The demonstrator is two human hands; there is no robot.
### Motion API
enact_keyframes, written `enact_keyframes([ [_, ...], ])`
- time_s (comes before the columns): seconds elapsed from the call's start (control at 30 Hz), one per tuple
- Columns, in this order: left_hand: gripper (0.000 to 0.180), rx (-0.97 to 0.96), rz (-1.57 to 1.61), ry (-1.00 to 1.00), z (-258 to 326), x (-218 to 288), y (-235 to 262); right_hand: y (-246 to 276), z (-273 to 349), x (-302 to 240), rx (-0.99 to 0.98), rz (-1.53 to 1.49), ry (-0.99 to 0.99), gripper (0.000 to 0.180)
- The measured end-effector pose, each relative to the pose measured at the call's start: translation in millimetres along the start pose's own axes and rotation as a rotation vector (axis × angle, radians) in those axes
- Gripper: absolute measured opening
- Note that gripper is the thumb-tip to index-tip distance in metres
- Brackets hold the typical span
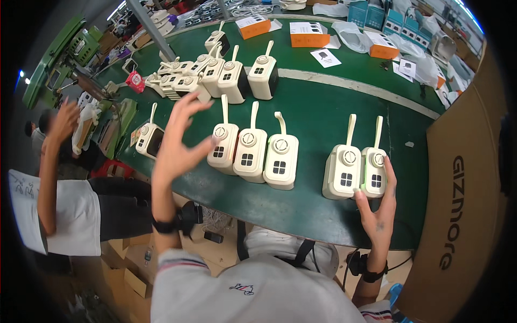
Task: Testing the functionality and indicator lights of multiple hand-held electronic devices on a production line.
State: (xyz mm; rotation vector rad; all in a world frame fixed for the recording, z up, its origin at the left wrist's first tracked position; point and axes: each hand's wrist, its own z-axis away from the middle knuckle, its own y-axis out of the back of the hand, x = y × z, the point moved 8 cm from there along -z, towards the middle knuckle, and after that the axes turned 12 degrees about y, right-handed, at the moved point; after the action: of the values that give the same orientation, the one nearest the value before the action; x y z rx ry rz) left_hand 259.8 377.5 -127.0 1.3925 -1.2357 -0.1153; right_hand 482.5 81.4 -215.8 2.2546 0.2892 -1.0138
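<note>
My right hand (378, 210) grips the lower right side of a cream box-shaped device with a green edge and a strap (375, 171), which stands on the green table (323, 116). A matching cream device (342, 170) stands touching it on the left. My left hand (179, 135) is raised above the table with fingers spread, holding nothing. Its thumb is close to the leftmost of three cream devices (223, 146) standing in a row. Another cream device (149, 139) lies just left of that hand.
More cream devices (231, 75) stand grouped at the table's far left. Orange and white boxes (308, 33) and plastic bags lie at the back. A large cardboard box (463, 199) stands at right. Another person (70, 194) sits at left with an arm raised.
</note>
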Motion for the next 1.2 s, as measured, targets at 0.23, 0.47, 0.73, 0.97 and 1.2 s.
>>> enact_keyframes([
  [0.23, 0.086, 0.075, 0.61, 0.102, 62, -42, -83, -4, 1, -9, -0.012, -0.164, 0.014, 0.075],
  [0.47, 0.081, 0.045, 0.623, 0.098, 59, -31, -97, -14, 5, -25, 0.009, -0.058, 0.026, 0.073],
  [0.73, 0.072, 0.315, 0.055, -0.066, 87, 11, -60, -2, 10, -68, -0.006, 0.559, 0.268, 0.059],
  [0.97, 0.066, 0.218, -0.295, -0.148, 97, 39, -65, -22, 18, -94, -0.198, 0.759, 0.379, 0.049],
  [1.2, 0.063, 0.15, -0.315, -0.085, 101, 46, -68, -35, 23, -103, -0.241, 0.827, 0.314, 0.049],
])
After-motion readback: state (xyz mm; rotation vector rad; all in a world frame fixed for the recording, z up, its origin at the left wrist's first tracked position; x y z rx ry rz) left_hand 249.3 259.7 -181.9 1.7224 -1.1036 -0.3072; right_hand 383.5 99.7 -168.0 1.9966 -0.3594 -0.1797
